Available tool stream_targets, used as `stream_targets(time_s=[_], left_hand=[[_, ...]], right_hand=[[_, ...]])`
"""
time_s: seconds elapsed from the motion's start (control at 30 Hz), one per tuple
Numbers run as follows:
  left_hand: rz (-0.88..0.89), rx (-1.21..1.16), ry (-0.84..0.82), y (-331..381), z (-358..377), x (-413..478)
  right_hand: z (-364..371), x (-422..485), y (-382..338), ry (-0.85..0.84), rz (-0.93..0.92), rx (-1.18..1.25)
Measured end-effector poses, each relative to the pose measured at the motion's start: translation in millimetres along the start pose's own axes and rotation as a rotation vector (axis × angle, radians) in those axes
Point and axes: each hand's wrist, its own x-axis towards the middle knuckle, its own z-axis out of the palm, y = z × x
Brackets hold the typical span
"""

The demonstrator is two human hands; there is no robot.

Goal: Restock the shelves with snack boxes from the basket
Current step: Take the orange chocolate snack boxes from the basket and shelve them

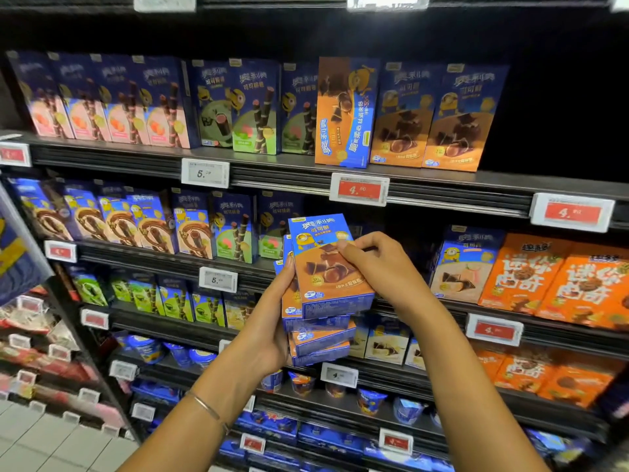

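Note:
My left hand (274, 321) grips a stack of several blue-and-orange snack boxes (320, 338) from the left and below, at chest height in front of the shelves. My right hand (377, 267) pinches the top box (328, 267) of that stack at its right edge, thumb on the front face. Behind the stack, the second shelf (374, 199) has a dark gap between green-fronted boxes (235, 233) and a blue box (466, 264) on the right. The basket is out of view.
The top shelf carries upright rows of pink (112, 100), green (248, 110) and orange-fronted boxes (432, 117), with dark space at its right end. Orange cookie boxes (558, 281) stand at right. Lower shelves hold cups and small boxes. Price tags (359, 189) line the shelf edges.

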Motion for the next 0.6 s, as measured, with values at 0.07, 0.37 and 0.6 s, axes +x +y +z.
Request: stream_targets(time_s=[0.07, 0.37, 0.6], left_hand=[[0.025, -0.007, 0.003, -2.2, -1.0, 0.5], [0.073, -0.051, 0.019, -3.0, -2.7, 2.1], [0.054, -0.038, 0.02, -5.0, 1.9, -3.6]], right_hand=[[-1.7, -2.4, -0.9, -0.019, 0.013, 0.024], [-20.4, -16.6, -30.3, -0.003, -0.115, 0.156], [-55.8, -9.5, -73.8, 0.182, -0.258, 0.328]])
